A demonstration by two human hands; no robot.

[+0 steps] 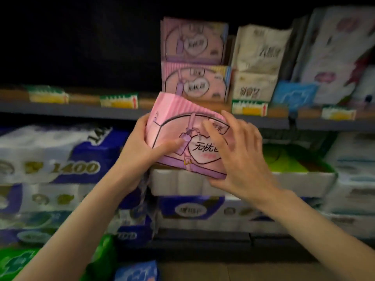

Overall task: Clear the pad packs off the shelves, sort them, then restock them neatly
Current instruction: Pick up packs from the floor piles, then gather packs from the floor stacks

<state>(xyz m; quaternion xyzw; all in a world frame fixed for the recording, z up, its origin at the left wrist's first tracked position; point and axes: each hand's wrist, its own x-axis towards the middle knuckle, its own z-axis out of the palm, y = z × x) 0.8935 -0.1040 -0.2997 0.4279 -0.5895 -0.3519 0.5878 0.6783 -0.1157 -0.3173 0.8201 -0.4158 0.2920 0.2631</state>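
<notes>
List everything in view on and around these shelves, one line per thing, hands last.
held pack: 1, pink, tilted, in front of the shelf edge, in both hands
shelved pink packs: 2 stacked, pink, upper shelf, centre
cream packs: 2 stacked, off-white, right of the pink stack
blue pack: 1, blue, upper shelf, right
floral pack: 1, white with purple print, far right, leaning
price tags: at least 4, green and yellow, along the shelf edge
tissue rolls: several bundles, white and blue, lower shelves
box: 1, white, green contents, lower right
left hand: grips the held pack's left side
right hand: fingers curled on its right side
</notes>
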